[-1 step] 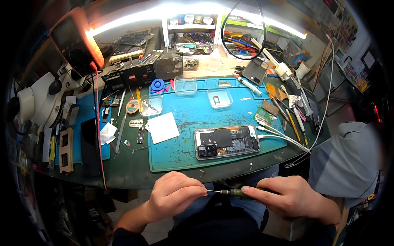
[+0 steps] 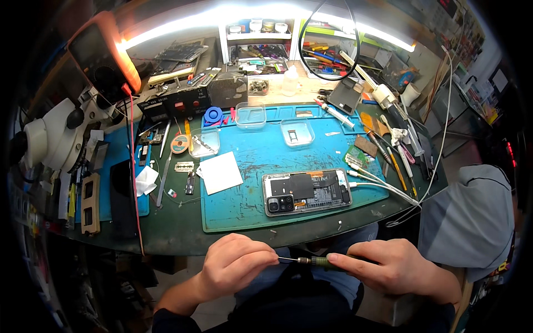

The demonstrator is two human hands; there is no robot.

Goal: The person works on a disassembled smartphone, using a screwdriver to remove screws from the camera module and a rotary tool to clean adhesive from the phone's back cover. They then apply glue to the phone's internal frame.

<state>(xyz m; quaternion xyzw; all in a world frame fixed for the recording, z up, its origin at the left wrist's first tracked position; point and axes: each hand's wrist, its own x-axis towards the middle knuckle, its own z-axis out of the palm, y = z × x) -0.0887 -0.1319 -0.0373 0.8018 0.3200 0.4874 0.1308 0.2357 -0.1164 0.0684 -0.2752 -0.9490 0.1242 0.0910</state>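
My right hand (image 2: 388,266) is closed on a green-handled screwdriver (image 2: 319,261), held level over my lap below the bench edge, its thin shaft pointing left. My left hand (image 2: 236,263) is pinched at the tip of that shaft; anything else between those fingertips is hidden. Beyond my hands an opened phone (image 2: 305,194) lies on the blue mat (image 2: 239,216), camera block at lower left, battery and internals showing, with a white cable (image 2: 366,186) at its right end. A white square pad (image 2: 222,172) lies left of it.
Clear boxes (image 2: 297,133), tweezers and tools (image 2: 394,161) surround the mat. A microscope (image 2: 55,133), orange meter (image 2: 102,55) and hanging red lead (image 2: 133,183) are at left. A lamp (image 2: 266,14) and shelves (image 2: 258,36) stand behind. Grey fabric (image 2: 469,222) is at right.
My left fingertips have shifted very slightly left along the shaft. The phone and bench items look unchanged.
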